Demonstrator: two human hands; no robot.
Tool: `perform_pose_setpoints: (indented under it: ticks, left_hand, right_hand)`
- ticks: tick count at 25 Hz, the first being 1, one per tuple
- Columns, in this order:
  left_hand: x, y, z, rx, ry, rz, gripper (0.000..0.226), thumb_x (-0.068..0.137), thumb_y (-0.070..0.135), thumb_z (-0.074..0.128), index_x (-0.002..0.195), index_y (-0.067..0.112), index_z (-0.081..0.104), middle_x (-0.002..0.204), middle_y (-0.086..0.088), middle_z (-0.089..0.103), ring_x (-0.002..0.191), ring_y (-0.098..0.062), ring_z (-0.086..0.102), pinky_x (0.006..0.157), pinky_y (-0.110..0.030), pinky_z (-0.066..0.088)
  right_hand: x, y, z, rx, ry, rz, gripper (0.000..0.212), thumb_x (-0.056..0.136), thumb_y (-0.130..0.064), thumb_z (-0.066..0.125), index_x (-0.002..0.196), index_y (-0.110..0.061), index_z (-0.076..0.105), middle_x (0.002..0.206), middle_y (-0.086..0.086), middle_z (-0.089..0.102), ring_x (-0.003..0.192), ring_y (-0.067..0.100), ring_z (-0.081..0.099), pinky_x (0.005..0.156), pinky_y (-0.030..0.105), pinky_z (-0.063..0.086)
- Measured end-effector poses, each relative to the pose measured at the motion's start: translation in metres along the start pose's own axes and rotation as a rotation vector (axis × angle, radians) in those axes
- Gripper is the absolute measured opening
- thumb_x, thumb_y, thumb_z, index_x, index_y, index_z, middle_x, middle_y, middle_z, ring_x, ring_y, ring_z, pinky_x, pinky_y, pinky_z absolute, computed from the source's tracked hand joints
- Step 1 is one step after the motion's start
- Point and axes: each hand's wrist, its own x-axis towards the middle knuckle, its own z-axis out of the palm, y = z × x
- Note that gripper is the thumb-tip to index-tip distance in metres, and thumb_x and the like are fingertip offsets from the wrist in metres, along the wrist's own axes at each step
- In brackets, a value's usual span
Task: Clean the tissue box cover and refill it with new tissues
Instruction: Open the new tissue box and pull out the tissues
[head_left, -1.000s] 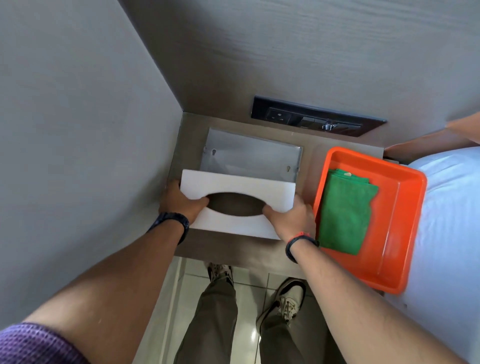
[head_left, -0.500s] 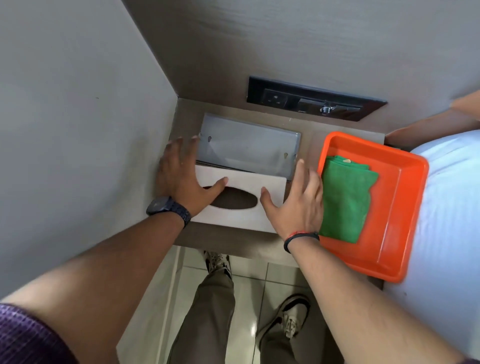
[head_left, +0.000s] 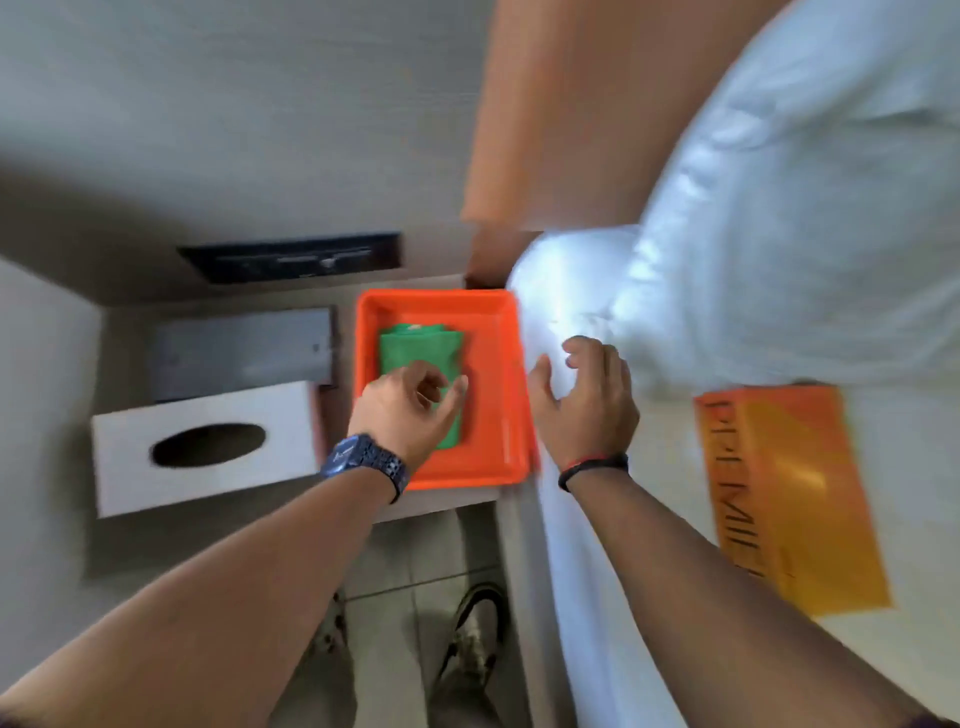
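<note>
The white tissue box cover (head_left: 291, 431) rests on the bedside shelf at the left, oval opening up, with no hand on it. My left hand (head_left: 400, 410) is over the folded green cloth (head_left: 415, 345) in the orange tray (head_left: 498, 395). Its fingers curl down onto the cloth, which still lies flat; blur hides whether they grip it. To the right of the tray, my right hand (head_left: 587, 410) hovers with fingers spread and holds nothing. An orange tissue pack (head_left: 789, 493) lies on the white bed at the right.
A grey metal plate (head_left: 239, 353) lies behind the cover, below a dark socket panel (head_left: 291, 257) on the wall. A white pillow (head_left: 779, 234) and a brown headboard (head_left: 571, 104) fill the upper right. My legs and shoes stand on the tiled floor below.
Both hands have let go of the tissue box cover and moved right. The left hand went to the green cloth in the tray, the right hand beyond the tray. The view swung right.
</note>
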Motion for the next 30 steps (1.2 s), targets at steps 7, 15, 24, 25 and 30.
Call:
perform_pose_setpoints:
  ticks: [7,15,24,25,30]
  left_hand:
    - [-0.064,0.153,0.134,-0.268,-0.425,-0.133,0.037,0.070,0.046,0.068,0.099,0.025,0.064,0.097,0.005,0.064,0.091,-0.018,0.064,0.074,-0.029,0.049]
    - [-0.071,0.207,0.189,-0.500,-0.652,-0.498,0.093,0.067,0.046,0.081,0.140,0.021,0.030,0.124,0.001,0.055,0.097,-0.017,0.058,0.080,-0.035,0.052]
    - [-0.031,0.270,0.055,-0.494,-0.409,-0.119,0.082,0.045,0.063,0.082,0.112,0.025,0.055,0.101,0.004,0.066,0.082,-0.013,0.067,0.069,-0.037,0.060]
    - [-0.023,0.284,0.026,-0.489,-0.358,-0.039,0.083,0.045,0.062,0.083,0.113,0.027,0.054,0.099,0.005,0.066,0.083,-0.012,0.067,0.071,-0.038,0.060]
    - [-0.004,0.384,-0.166,-0.457,-0.096,0.468,0.086,0.061,0.041,0.086,0.123,0.036,0.027,0.098,0.014,0.060,0.087,-0.007,0.064,0.076,-0.032,0.056]
  right_hand:
    - [0.016,0.154,-0.136,-0.301,0.172,0.355,0.033,0.080,-0.029,0.060,0.104,-0.007,0.061,0.100,0.017,0.062,0.092,0.037,0.055,0.073,0.042,0.043]
    - [0.005,0.202,-0.168,-0.136,-0.357,0.752,0.055,0.090,-0.058,0.045,0.129,-0.019,0.041,0.122,0.010,0.059,0.107,0.034,0.058,0.082,0.040,0.048]
    - [0.058,0.089,-0.209,0.034,0.126,0.317,0.061,0.083,-0.058,0.045,0.120,-0.010,0.048,0.109,0.010,0.063,0.093,0.031,0.061,0.071,0.039,0.053]
    - [0.076,0.069,-0.217,0.070,0.169,0.263,0.061,0.083,-0.058,0.046,0.120,-0.010,0.048,0.109,0.009,0.063,0.093,0.030,0.062,0.071,0.039,0.054]
    - [0.186,-0.067,-0.298,0.218,0.395,-0.016,0.055,0.083,-0.054,0.053,0.116,-0.010,0.051,0.107,0.010,0.065,0.091,0.031,0.064,0.068,0.034,0.052]
